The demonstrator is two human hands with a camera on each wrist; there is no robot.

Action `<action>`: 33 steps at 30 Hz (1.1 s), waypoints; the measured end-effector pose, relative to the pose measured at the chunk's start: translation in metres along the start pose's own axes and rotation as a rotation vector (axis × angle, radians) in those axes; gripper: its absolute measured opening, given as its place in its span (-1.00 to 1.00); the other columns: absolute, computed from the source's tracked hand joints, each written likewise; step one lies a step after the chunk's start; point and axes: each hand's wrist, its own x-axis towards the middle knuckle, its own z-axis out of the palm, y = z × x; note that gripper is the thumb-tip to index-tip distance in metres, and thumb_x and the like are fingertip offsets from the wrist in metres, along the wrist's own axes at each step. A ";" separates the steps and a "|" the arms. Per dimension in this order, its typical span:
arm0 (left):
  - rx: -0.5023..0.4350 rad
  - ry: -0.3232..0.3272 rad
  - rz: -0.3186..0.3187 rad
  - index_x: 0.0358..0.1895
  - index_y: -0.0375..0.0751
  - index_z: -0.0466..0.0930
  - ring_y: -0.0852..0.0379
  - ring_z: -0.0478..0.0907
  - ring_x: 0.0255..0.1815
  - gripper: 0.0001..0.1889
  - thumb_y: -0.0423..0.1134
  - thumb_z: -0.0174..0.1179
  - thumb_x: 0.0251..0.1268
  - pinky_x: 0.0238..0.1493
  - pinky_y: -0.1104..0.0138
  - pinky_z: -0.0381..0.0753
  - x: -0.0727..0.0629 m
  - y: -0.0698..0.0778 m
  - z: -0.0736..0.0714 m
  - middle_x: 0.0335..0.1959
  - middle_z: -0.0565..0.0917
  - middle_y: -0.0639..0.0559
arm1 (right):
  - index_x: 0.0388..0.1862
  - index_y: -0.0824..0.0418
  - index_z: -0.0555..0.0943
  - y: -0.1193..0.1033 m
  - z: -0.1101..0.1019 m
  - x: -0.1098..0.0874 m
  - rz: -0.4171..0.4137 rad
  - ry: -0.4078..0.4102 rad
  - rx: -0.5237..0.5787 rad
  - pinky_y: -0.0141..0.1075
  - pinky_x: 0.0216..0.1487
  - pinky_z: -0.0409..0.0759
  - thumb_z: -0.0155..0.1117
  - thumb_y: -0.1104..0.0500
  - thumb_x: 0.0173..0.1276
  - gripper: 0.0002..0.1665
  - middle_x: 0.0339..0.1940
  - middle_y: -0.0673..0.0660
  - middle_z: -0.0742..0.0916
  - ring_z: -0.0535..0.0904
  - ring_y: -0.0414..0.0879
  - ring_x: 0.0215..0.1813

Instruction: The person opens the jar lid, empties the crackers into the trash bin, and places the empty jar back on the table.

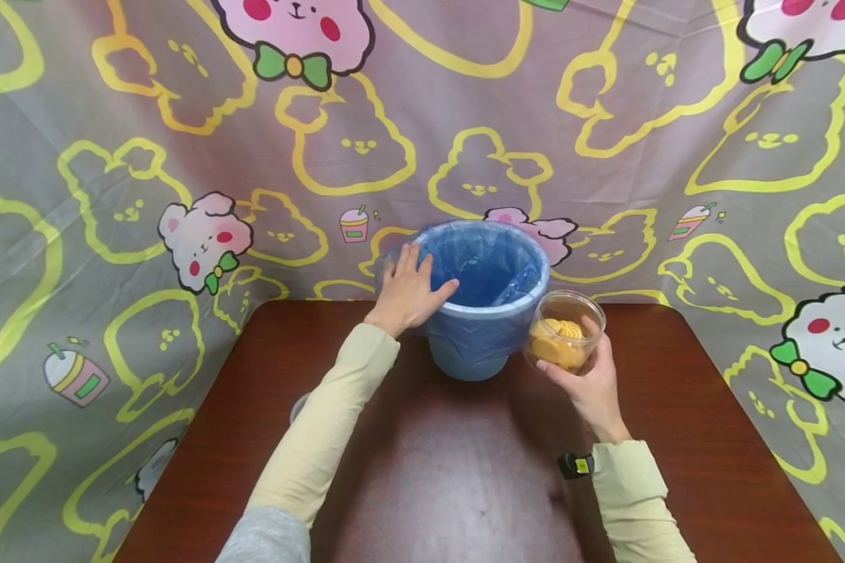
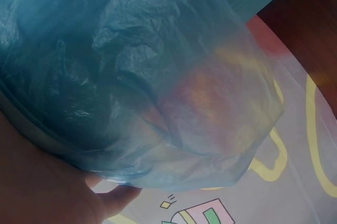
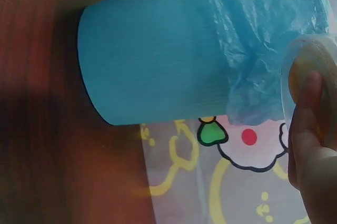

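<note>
A light blue waste bin point(image 1: 468, 367) stands upright on the table, lined with a thin translucent blue bag point(image 1: 482, 332) folded down over its rim. My left hand point(image 1: 410, 293) lies at the bin's left rim, fingers straight and spread. In the left wrist view the hand's fingers point(image 2: 118, 200) show at the hanging edge of the bag. To the right of the bin, my right hand point(image 1: 595, 383) grips a clear round plastic jar point(image 1: 570, 303) without a lid. Yellow-orange cookies point(image 1: 559, 344) fill its lower part, and the jar is raised close beside the bin's rim.
The dark red-brown table point(image 1: 465, 485) ends at a patterned cloth backdrop point(image 1: 366, 141) behind the bin and on both sides. A pale round edge point(image 1: 298, 407) peeks out from behind the left forearm, mostly hidden.
</note>
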 end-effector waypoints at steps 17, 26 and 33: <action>0.011 -0.007 -0.003 0.53 -0.17 0.01 -0.09 -0.36 0.61 -0.07 0.45 -0.29 0.30 0.52 -0.13 -0.16 -0.001 0.002 -0.002 0.60 -0.20 -0.14 | 0.37 0.16 0.27 -0.028 -0.003 0.023 -0.073 0.039 -0.059 -0.58 0.03 0.47 0.44 0.53 -0.04 -0.02 0.14 -0.06 0.51 0.49 -0.21 0.11; 0.006 -0.010 -0.003 0.53 -0.17 0.01 -0.09 -0.38 0.61 -0.07 0.45 -0.28 0.30 0.52 -0.14 -0.19 -0.001 0.001 -0.002 0.60 -0.20 -0.14 | 0.34 0.10 0.33 -0.041 -0.001 0.033 -0.106 0.058 -0.158 -0.54 -0.02 0.46 0.52 0.45 -0.09 -0.02 0.12 -0.08 0.51 0.47 -0.18 0.08; -0.004 -0.011 -0.003 0.53 -0.16 0.01 -0.09 -0.38 0.61 -0.08 0.44 -0.27 0.30 0.52 -0.14 -0.19 -0.001 0.000 -0.001 0.60 -0.20 -0.14 | 0.32 0.13 0.34 -0.046 -0.001 0.037 -0.115 0.056 -0.213 -0.51 -0.03 0.45 0.55 0.40 -0.10 -0.04 0.07 -0.09 0.54 0.49 -0.20 0.04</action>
